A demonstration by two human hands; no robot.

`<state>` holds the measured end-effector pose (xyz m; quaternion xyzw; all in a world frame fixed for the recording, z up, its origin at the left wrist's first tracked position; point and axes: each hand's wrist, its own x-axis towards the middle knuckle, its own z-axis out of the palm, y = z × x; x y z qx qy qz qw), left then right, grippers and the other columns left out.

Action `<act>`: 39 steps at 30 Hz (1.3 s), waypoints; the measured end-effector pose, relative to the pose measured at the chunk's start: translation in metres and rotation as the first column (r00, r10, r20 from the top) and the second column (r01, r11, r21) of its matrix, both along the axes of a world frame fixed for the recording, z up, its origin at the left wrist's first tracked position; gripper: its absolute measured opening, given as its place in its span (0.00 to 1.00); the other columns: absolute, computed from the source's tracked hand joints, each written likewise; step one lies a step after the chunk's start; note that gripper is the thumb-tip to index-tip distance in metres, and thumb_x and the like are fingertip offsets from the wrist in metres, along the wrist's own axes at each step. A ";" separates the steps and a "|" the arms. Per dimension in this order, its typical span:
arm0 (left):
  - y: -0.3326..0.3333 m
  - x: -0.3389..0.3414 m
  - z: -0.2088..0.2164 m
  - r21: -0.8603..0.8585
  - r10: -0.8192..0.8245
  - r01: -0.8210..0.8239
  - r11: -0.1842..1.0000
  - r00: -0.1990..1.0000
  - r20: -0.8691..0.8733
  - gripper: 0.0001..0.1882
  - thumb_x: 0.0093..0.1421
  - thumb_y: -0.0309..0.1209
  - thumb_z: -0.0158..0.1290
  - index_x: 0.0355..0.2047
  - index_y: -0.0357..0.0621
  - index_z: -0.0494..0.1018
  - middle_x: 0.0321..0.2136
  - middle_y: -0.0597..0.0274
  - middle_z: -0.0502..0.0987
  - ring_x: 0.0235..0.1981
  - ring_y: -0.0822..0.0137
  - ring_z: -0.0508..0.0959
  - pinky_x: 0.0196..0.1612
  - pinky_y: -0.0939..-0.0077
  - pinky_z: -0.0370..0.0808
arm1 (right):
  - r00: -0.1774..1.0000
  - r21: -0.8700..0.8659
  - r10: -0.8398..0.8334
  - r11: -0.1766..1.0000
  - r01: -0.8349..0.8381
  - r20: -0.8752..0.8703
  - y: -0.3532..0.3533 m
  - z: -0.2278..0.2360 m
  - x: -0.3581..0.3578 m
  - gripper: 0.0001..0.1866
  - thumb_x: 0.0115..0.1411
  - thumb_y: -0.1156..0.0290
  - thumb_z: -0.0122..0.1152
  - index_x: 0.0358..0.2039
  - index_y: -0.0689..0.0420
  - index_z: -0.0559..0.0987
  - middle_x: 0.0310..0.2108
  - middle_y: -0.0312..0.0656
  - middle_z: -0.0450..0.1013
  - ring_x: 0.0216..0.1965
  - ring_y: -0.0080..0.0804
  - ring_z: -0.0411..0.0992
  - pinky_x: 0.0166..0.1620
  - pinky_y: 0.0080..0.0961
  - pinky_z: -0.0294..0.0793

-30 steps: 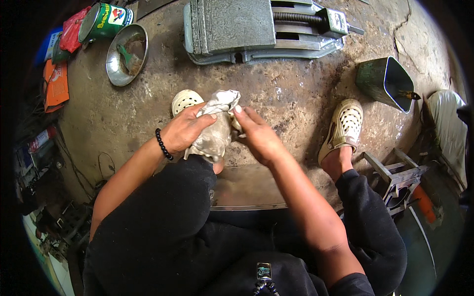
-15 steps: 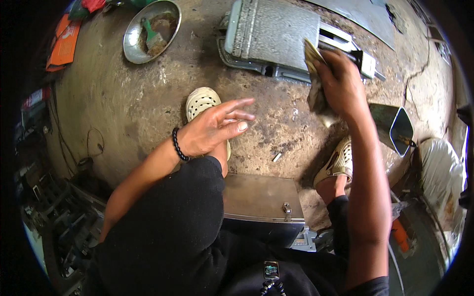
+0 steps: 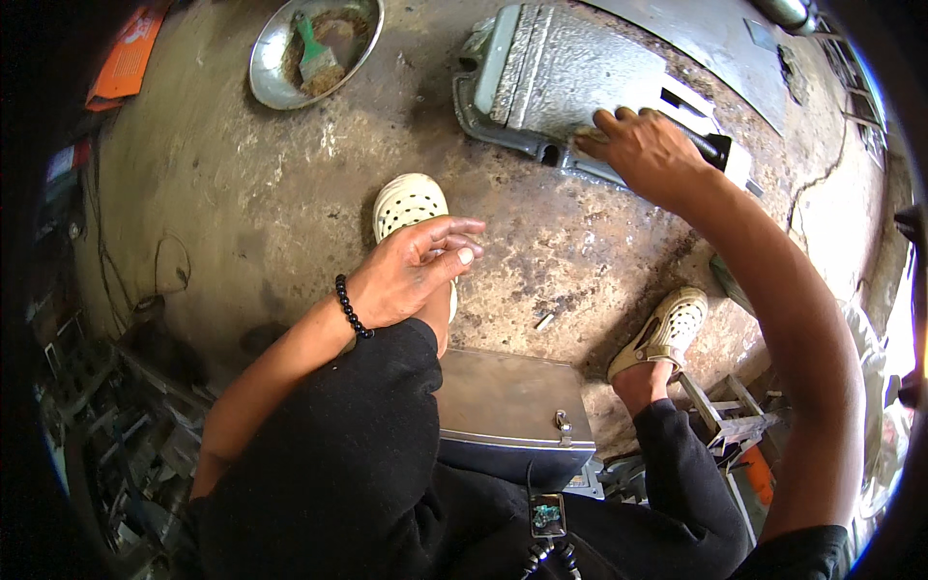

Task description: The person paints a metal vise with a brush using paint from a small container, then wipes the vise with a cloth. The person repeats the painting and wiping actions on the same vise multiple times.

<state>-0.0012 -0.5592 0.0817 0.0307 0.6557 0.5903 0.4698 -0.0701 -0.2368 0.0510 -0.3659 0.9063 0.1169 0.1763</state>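
Note:
A large grey metal machine vise (image 3: 580, 72) lies on the floor ahead, its flat top wet and shiny, with a threaded screw at its right end. My right hand (image 3: 648, 155) presses on the vise's near right edge, fingers bent over a dirty rag that is almost wholly hidden beneath them. My left hand (image 3: 411, 266), with a black bead bracelet (image 3: 350, 307) at the wrist, rests by my left knee. Its fingers are loosely bent and apart, with nothing in them. Beyond it, at the far left, a shallow metal bowl (image 3: 263, 72) holds a green-handled brush (image 3: 311, 46) and brownish liquid.
A closed metal box (image 3: 512, 391) with a latch stands between my legs. Sheet metal (image 3: 696, 48) lies at the far right, an orange package (image 3: 126, 63) at the far left. A small white stub (image 3: 545, 321) is on the stained floor; metal frames crowd the lower left.
My right hand has moved from above the vise's right side down onto its near edge, the rag now under the fingers. My left hand stays nearly still. The view has shifted a little.

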 end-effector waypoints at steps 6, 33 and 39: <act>0.009 -0.001 0.002 0.016 -0.009 0.010 1.000 1.000 -0.026 0.21 0.69 0.33 0.49 0.58 0.36 0.67 0.45 0.55 0.78 0.47 0.68 0.76 0.52 0.73 0.73 | 0.948 0.304 -0.300 0.918 0.256 0.109 0.088 0.044 0.064 0.28 0.59 0.84 0.55 0.57 0.42 0.76 0.51 0.44 0.69 0.49 0.34 0.72 0.48 0.32 0.78; 0.028 0.003 -0.002 -0.126 -0.151 0.141 0.982 0.986 -0.074 0.23 0.68 0.40 0.48 0.58 0.38 0.68 0.43 0.60 0.79 0.40 0.75 0.76 0.42 0.80 0.71 | 0.364 -0.172 -0.927 0.345 0.923 0.094 -0.006 0.032 0.126 0.26 0.60 0.80 0.47 0.61 0.54 0.70 0.53 0.59 0.67 0.48 0.54 0.75 0.52 0.42 0.76; 0.000 0.011 0.006 -0.177 -0.186 0.178 0.968 0.982 -0.028 0.22 0.68 0.38 0.47 0.58 0.38 0.68 0.43 0.61 0.78 0.38 0.76 0.75 0.41 0.81 0.70 | 0.240 -0.464 -0.935 0.097 0.881 0.261 -0.060 -0.004 0.093 0.23 0.64 0.67 0.48 0.60 0.47 0.72 0.48 0.61 0.71 0.51 0.57 0.72 0.54 0.45 0.73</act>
